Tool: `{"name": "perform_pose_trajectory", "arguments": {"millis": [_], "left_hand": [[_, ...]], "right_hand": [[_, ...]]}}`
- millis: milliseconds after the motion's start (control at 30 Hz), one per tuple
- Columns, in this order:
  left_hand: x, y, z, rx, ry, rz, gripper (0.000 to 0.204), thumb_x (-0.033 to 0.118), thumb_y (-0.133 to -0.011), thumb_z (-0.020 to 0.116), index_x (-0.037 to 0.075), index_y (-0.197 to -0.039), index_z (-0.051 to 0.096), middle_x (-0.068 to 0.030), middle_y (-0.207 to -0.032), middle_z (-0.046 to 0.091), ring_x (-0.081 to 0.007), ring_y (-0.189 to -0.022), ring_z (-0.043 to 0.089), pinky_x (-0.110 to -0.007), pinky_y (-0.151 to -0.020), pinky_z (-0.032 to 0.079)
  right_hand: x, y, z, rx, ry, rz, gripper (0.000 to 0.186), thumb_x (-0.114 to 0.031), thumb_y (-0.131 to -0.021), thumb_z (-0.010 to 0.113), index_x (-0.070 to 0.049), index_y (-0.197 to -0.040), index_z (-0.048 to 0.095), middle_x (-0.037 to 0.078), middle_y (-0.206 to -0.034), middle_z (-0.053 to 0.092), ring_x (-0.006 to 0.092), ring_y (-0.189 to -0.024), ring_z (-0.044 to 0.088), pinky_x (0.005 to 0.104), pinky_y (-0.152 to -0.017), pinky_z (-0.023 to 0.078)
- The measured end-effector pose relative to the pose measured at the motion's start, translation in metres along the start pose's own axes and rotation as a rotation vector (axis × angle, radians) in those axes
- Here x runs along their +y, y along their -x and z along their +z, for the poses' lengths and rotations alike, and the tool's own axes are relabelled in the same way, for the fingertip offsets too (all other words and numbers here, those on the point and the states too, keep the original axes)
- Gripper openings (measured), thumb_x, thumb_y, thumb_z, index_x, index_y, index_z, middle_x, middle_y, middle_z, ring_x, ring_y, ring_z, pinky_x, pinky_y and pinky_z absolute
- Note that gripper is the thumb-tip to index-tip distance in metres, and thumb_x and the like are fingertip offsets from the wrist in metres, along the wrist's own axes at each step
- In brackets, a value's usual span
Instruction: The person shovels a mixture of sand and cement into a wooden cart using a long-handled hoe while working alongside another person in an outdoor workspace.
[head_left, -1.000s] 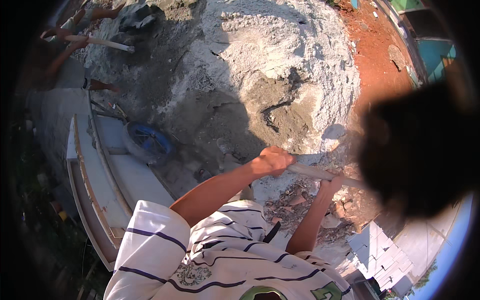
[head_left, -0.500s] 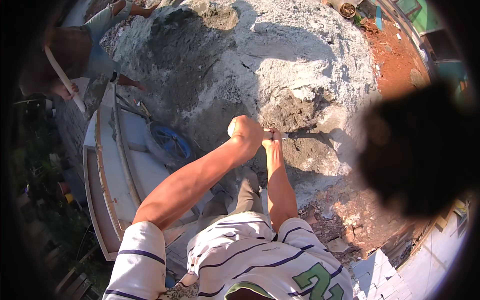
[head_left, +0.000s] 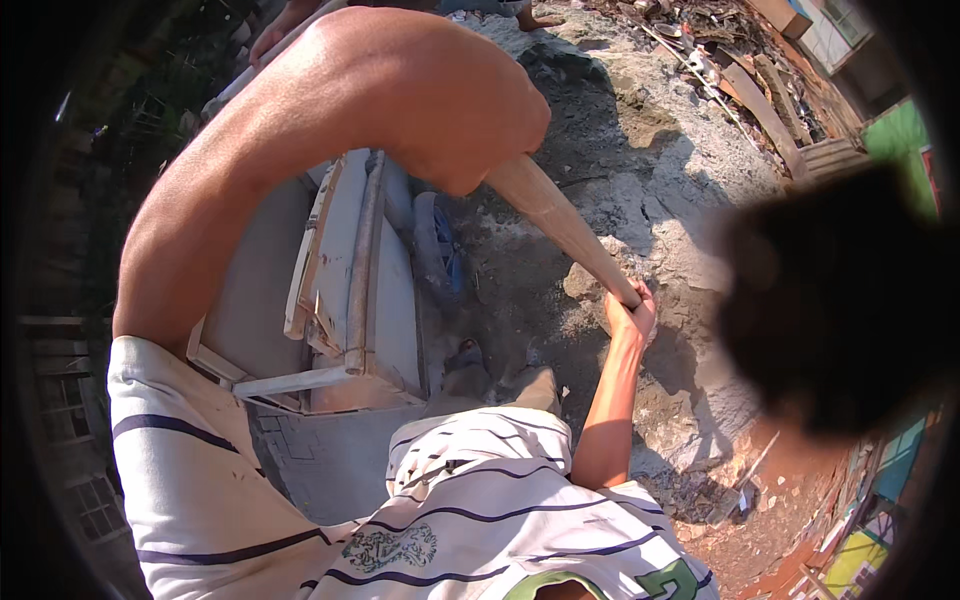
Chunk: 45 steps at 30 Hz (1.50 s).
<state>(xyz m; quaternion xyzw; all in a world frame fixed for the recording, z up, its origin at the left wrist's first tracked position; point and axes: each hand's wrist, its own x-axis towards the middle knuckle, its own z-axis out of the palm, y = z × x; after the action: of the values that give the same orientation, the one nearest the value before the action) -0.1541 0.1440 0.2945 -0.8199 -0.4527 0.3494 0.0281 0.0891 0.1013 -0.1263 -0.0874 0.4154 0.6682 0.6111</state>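
A thick, pale wooden handle (head_left: 565, 222) slants down from upper left to lower right in front of me. My left hand (head_left: 495, 135) is closed round its upper end, the arm raised and bent at the elbow. Lower along it, my right hand (head_left: 632, 312) wraps the handle with the forearm stretched forward. What sits on the far end of the tool is hidden. Beyond my hands spreads a broad heap of grey, powdery mix (head_left: 690, 215), partly damp and dark. My sandalled foot (head_left: 467, 355) stands at its near side.
White, worn panels on a wooden frame (head_left: 390, 300) stand at left, with a blue spoked wheel (head_left: 440, 250) beside them. Planks and scraps (head_left: 765, 110) lie at the far right, rubble at lower right. Another person's hand (head_left: 268, 42) shows at the top. A dark blur (head_left: 840, 300) covers the right.
My left hand has risen and come nearer, lifting the handle's upper end. My right hand has shifted right and slightly down, so the hands are farther apart. The view has turned.
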Motion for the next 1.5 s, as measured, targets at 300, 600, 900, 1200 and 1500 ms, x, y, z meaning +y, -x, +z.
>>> {"name": "perform_pose_trajectory", "arguments": {"millis": [300,600,900,1200,1500], "left_hand": [[-0.219,0.365,0.164,0.508,0.096,-0.744,0.043,0.0,-0.059,0.071,0.007,-0.1,0.061,-0.0104,-0.095,0.06,-0.029,-0.092,0.057,-0.037,-0.083,0.046],[-0.139,0.481,0.33,0.397,0.375,-1.158,0.04,-0.002,-0.06,0.071,0.006,-0.098,0.061,-0.0129,-0.095,0.059,-0.0327,-0.097,0.055,-0.039,-0.086,0.043],[-0.003,0.122,0.303,-0.186,0.75,-0.378,0.028,0.026,-0.069,0.068,0.013,-0.094,0.07,-0.0091,-0.082,0.068,-0.0296,-0.079,0.065,-0.04,-0.071,0.051],[0.225,-0.144,0.265,-0.234,0.955,0.515,0.04,0.032,-0.075,0.066,0.014,-0.11,0.063,-0.0141,-0.091,0.068,-0.0327,-0.087,0.064,-0.043,-0.078,0.05],[0.406,-0.249,0.191,-0.135,0.772,0.918,0.031,0.028,-0.076,0.065,0.014,-0.103,0.061,-0.0127,-0.087,0.067,-0.0338,-0.087,0.063,-0.046,-0.076,0.049]], "right_hand": [[0.41,0.092,0.045,-0.07,0.426,0.359,0.007,-0.008,-0.087,0.051,-0.001,-0.086,0.049,0.008,-0.08,0.054,0.025,-0.086,0.059,0.0451,-0.088,0.048],[0.501,0.116,-0.025,-0.137,0.632,0.673,0.012,-0.001,-0.079,0.065,-0.003,-0.086,0.055,0.007,-0.088,0.058,0.023,-0.095,0.057,0.0396,-0.098,0.041],[0.106,0.024,-0.055,0.344,0.725,-0.183,0.011,-0.008,-0.074,0.053,-0.008,-0.066,0.046,0.005,-0.061,0.048,0.0196,-0.058,0.051,0.0399,-0.067,0.051],[-0.201,0.168,0.009,0.191,0.63,-0.967,0.015,-0.014,-0.076,0.059,-0.011,-0.07,0.047,0.0,-0.062,0.045,0.015,-0.057,0.047,0.032,-0.059,0.045],[-0.278,0.251,-0.061,0.317,0.418,-1.553,0.018,-0.019,-0.088,0.06,-0.009,-0.077,0.05,0.0,-0.063,0.047,0.0136,-0.054,0.047,0.0301,-0.052,0.045]]}}
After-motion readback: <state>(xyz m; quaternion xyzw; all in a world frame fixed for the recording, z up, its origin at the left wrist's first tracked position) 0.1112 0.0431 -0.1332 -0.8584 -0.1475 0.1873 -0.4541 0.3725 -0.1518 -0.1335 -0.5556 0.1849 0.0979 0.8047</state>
